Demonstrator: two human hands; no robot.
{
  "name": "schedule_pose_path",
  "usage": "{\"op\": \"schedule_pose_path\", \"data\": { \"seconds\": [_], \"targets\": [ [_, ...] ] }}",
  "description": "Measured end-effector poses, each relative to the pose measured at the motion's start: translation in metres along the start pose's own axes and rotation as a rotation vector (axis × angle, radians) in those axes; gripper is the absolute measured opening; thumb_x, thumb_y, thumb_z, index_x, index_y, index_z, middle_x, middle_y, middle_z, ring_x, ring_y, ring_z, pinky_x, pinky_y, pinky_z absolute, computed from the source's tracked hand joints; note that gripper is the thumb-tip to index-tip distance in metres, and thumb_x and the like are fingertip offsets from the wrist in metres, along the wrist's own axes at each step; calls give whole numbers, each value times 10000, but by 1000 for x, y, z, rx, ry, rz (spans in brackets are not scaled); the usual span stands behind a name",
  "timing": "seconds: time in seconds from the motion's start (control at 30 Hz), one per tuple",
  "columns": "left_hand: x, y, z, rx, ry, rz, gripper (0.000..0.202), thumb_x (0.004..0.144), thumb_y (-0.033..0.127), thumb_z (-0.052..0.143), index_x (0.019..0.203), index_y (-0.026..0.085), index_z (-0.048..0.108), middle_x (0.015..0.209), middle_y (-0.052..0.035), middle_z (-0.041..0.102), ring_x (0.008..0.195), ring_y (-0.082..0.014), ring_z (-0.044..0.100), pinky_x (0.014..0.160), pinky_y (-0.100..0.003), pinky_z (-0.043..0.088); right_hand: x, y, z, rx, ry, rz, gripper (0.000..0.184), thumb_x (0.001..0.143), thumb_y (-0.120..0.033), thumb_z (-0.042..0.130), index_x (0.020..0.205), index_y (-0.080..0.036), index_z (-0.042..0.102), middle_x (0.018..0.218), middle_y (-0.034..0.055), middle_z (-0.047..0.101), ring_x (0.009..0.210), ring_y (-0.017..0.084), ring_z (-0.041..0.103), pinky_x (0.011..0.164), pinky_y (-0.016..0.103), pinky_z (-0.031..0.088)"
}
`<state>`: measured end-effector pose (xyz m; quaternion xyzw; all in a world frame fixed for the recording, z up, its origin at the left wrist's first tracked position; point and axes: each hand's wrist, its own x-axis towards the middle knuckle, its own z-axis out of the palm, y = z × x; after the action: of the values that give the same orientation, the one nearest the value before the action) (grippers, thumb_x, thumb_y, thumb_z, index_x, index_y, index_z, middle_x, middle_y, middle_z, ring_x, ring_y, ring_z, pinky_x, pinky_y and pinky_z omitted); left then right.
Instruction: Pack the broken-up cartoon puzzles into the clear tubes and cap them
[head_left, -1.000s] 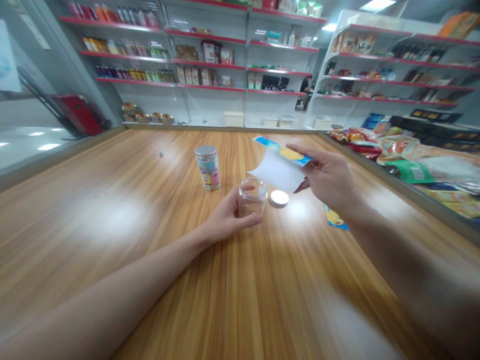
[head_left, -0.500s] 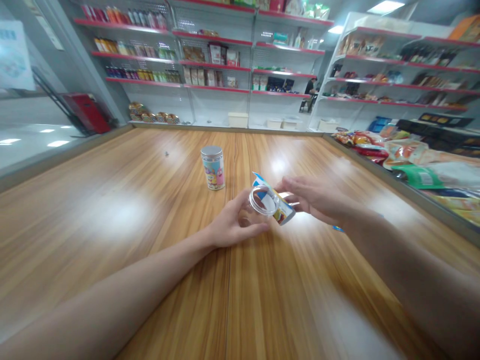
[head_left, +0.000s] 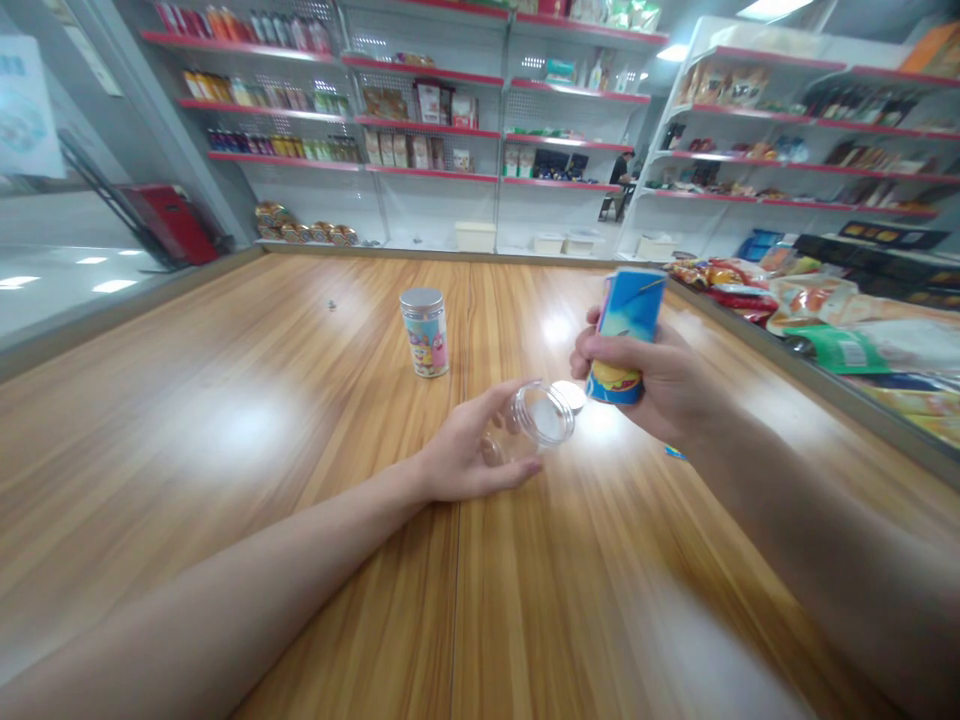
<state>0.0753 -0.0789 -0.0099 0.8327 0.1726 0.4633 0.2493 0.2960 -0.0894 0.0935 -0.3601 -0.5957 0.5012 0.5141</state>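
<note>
My left hand [head_left: 469, 445] is closed around a clear plastic jar [head_left: 517, 432], tilted with its open mouth toward the right. Raised to the right of the jar, my right hand [head_left: 645, 365] grips a colourful printed label [head_left: 630, 310], mostly blue with a burger picture low on it; it is bent into a curve. On the table between the hands lies a silver lid [head_left: 570, 396], partly behind the jar's rim. A second jar [head_left: 426, 340] with a silver lid and a cartoon label stands upright beyond my left hand.
A small blue printed scrap [head_left: 674, 452] lies under my right wrist. A tiny object [head_left: 331, 305] sits at the table's far left. Snack packets [head_left: 840, 340] are heaped beyond the right edge. Stocked shelves [head_left: 431, 130] line the back, where a person [head_left: 619, 180] is visible.
My right hand has lifted the label away from the jar, up and to the right. The jar has shifted slightly right and tilted further, and the lid behind now shows.
</note>
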Motion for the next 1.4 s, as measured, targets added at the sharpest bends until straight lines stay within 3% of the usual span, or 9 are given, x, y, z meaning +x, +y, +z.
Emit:
{"op": "schedule_pose_path", "data": {
  "seconds": [0.13, 0.37, 0.5, 0.67, 0.77, 0.93, 1.1, 1.17, 1.4],
  "targets": [
    [1, 0, 1, 20, -30, -44, 736, 789, 335, 759, 1411, 225, 382, 1011, -63, 620, 892, -196, 622, 810, -331, 513, -11, 5, 23, -67, 112, -255, 322, 840, -564, 642, 941, -275, 545, 934, 21, 641, 989, 224, 646, 848, 374, 529],
    [1, 0, 2, -19, -90, -56, 673, 801, 370, 743, 1362, 221, 402, 1062, -72, 636, 904, -206, 632, 818, -342, 518, -20, 27, 35, -93, -142, -241, 537, 701, -732, 724, 972, -292, 577, 1117, 48, 671, 1070, 294, 646, 807, 425, 553],
    [1, -2, 4, -73, -98, -45, 720, 806, 353, 739, 1404, 233, 358, 1231, -98, 599, 1015, -230, 625, 880, -353, 515, -22, 31, 35, -92, -215, -321, 523, 731, -731, 701, 1006, -294, 620, 1133, 50, 675, 1189, 300, 597, 967, 470, 506],
    [0, -2, 3, -79, -90, -78, 681, 807, 334, 746, 1370, 234, 374, 1182, -85, 617, 1005, -230, 631, 859, -348, 518, -19, 22, 32, -197, -284, -235, 807, 662, -663, 803, 1345, -349, 510, 1274, 59, 627, 1229, 299, 578, 991, 462, 513],
    [-1, -2, 2, -55, -50, -124, 657, 810, 342, 750, 1344, 234, 383, 1129, -72, 628, 962, -212, 637, 816, -321, 515, -18, 12, 26, -326, -180, -289, 963, 671, -746, 738, 1477, -368, 370, 1412, 69, 537, 1284, 313, 534, 1013, 471, 504],
    [-1, -4, 3, -89, -11, -224, 622, 821, 372, 741, 1314, 227, 391, 1092, -69, 623, 884, -182, 629, 724, -277, 510, -22, 1, 16, -611, 75, -655, 734, 903, -656, 534, 1539, -391, 281, 1586, 16, 341, 1436, 327, 360, 1130, 492, 396],
    [0, -8, 5, -77, 56, -160, 558, 820, 346, 739, 1257, 203, 423, 1124, -66, 588, 991, -210, 599, 839, -322, 515, -14, 8, 9, -1077, -390, -721, 542, 967, -427, 559, 1470, -250, 462, 1493, 68, 494, 1447, 339, 340, 1173, 579, 286],
    [0, -9, 5, -59, 73, -150, 568, 820, 341, 738, 1268, 195, 421, 1152, -73, 580, 1022, -219, 591, 870, -336, 513, -11, 10, 8, -1119, -424, -744, 514, 958, -395, 583, 1428, -200, 508, 1449, 96, 536, 1407, 319, 406, 1153, 559, 329],
    [2, -3, 3, 4, 58, -184, 631, 821, 359, 742, 1336, 192, 418, 1293, -96, 560, 1159, -245, 573, 962, -347, 489, -12, -8, 13, -1037, -77, -926, 103, 879, -225, 638, 942, -223, 720, 926, 31, 737, 895, 207, 673, 849, 379, 528]
  ]
}}
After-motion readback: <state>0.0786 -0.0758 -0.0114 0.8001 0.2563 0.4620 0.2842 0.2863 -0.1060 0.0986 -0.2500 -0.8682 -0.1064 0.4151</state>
